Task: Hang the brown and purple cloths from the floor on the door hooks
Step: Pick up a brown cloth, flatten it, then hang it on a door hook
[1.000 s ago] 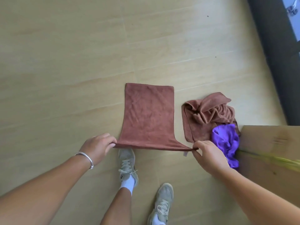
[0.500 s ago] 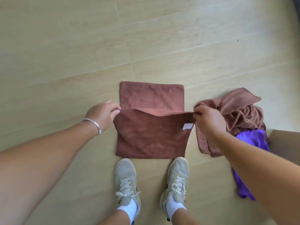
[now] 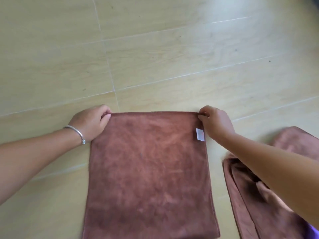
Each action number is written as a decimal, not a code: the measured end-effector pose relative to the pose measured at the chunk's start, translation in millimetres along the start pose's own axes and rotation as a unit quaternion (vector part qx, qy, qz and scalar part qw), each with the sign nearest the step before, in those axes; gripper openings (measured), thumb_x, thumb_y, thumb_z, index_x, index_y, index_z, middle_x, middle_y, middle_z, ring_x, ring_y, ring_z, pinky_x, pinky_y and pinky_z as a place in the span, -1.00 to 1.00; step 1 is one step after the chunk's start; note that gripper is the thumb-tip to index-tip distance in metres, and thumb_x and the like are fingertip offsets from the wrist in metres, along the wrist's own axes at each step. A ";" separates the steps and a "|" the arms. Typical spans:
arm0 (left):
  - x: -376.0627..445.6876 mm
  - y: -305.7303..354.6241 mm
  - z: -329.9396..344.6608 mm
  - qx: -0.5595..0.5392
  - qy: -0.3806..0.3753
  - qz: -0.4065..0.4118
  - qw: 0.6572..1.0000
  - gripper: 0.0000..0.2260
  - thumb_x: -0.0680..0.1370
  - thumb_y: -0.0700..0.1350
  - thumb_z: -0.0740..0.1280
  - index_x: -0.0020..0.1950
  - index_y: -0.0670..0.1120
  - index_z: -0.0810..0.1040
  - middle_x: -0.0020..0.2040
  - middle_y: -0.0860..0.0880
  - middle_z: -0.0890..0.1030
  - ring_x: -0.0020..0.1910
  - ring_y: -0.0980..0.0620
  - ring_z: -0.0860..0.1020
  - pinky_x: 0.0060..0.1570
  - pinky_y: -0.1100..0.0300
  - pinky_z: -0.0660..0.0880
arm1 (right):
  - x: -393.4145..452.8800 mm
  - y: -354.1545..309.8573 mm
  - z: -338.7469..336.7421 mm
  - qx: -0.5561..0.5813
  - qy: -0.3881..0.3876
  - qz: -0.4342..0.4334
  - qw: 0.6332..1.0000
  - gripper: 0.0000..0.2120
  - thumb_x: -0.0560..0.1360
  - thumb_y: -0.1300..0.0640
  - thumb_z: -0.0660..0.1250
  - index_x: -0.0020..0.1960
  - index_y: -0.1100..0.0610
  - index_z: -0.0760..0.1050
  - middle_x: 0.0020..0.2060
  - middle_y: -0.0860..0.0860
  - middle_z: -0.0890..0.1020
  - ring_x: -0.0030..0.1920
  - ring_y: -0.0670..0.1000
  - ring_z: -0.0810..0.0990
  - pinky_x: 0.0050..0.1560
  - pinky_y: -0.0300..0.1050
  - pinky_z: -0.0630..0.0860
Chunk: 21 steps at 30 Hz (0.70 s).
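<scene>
A brown cloth (image 3: pixel 148 173) lies flat and folded double on the wooden floor, a white label near its far right corner. My left hand (image 3: pixel 91 122) pinches its far left corner. My right hand (image 3: pixel 214 122) pinches its far right corner. A second brown cloth (image 3: pixel 255 204) lies crumpled to the right, partly under my right forearm. A sliver of the purple cloth (image 3: pixel 313 230) shows at the bottom right edge. No door or hooks are in view.
Light wooden floor (image 3: pixel 155 57) stretches ahead and to the left. A silver bracelet (image 3: pixel 77 133) sits on my left wrist.
Both hands carried the near edge of the brown cloth forward over itself and laid it on the far edge, folding the cloth in half. The view moved closer to the floor; my feet left the frame.
</scene>
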<state>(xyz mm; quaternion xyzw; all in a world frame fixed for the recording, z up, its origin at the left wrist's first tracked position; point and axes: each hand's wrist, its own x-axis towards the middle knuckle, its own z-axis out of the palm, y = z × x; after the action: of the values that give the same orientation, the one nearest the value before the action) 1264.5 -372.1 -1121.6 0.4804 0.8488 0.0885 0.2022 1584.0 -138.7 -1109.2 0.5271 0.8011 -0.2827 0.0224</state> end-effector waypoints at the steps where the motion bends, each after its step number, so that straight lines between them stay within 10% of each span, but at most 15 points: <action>1: 4.4 -3.8 2.0 0.014 0.009 0.030 0.999 -0.93 0.57 -0.07 0.23 0.00 0.02 0.49 -0.04 -0.01 0.60 -0.08 -0.14 0.55 -0.20 0.06 0.44 | 6.2 2.2 1.5 -0.002 0.009 -0.014 1.000 -0.90 0.50 0.08 0.29 -0.01 -0.03 0.56 -0.10 -0.01 0.62 -0.12 0.06 0.54 -0.17 -0.10 0.43; 6: 25.3 -9.1 -7.6 0.085 0.067 0.127 0.986 -0.91 0.57 -0.12 0.27 0.02 -0.08 0.54 -0.06 -0.10 0.61 -0.14 -0.20 0.59 -0.27 0.03 0.44 | 38.6 -6.8 -15.5 -0.043 0.022 -0.021 0.999 -0.86 0.47 0.08 0.38 0.03 0.00 0.53 -0.16 -0.03 0.62 -0.12 0.08 0.56 -0.17 -0.12 0.41; 10: 61.5 2.1 -29.6 0.090 0.083 0.027 0.992 -0.88 0.57 -0.14 0.27 0.06 -0.12 0.52 0.03 -0.21 0.58 -0.02 -0.27 0.55 -0.13 -0.06 0.46 | 54.7 -32.5 -27.9 -0.015 0.111 0.008 0.994 -0.80 0.49 0.20 0.30 0.10 0.07 0.53 -0.03 0.06 0.63 0.00 0.13 0.58 -0.03 -0.09 0.47; 13: 63.8 9.9 -34.3 0.062 0.085 -0.036 0.994 -0.69 0.51 -0.11 0.32 0.24 -0.10 0.44 0.19 -0.21 0.49 0.13 -0.27 0.48 0.06 -0.13 0.47 | 31.4 -53.0 -19.9 -0.071 0.119 -0.184 0.973 -0.74 0.47 0.17 0.29 0.15 0.10 0.52 0.09 0.09 0.56 0.07 0.17 0.54 0.04 0.00 0.49; 16: 21.3 19.2 -21.3 0.134 0.087 0.093 0.983 -0.48 0.49 0.02 0.34 0.42 -0.06 0.33 0.38 -0.19 0.35 0.33 -0.23 0.35 0.30 -0.21 0.32 | -19.6 -50.9 9.1 -0.191 0.015 -0.393 0.899 -0.62 0.50 -0.01 0.28 0.28 0.10 0.49 0.26 0.14 0.51 0.27 0.20 0.46 0.27 0.15 0.39; 21: -89.1 22.1 18.2 0.194 -0.015 0.323 0.926 -0.35 0.50 0.28 0.14 0.53 0.00 0.22 0.53 -0.17 0.18 0.51 -0.16 0.17 0.38 -0.30 0.15 | -95.2 -29.4 45.6 -0.241 -0.099 -0.484 0.835 -0.37 0.47 -0.26 0.25 0.44 0.04 0.36 0.45 0.13 0.34 0.47 0.15 0.27 0.42 0.26 0.20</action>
<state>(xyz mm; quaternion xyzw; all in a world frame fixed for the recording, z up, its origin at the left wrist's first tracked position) 1330.2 -437.2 -1107.4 0.7597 0.6451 -0.0245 0.0778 1589.0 -247.9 -1103.1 0.0189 0.9903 -0.1062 0.0878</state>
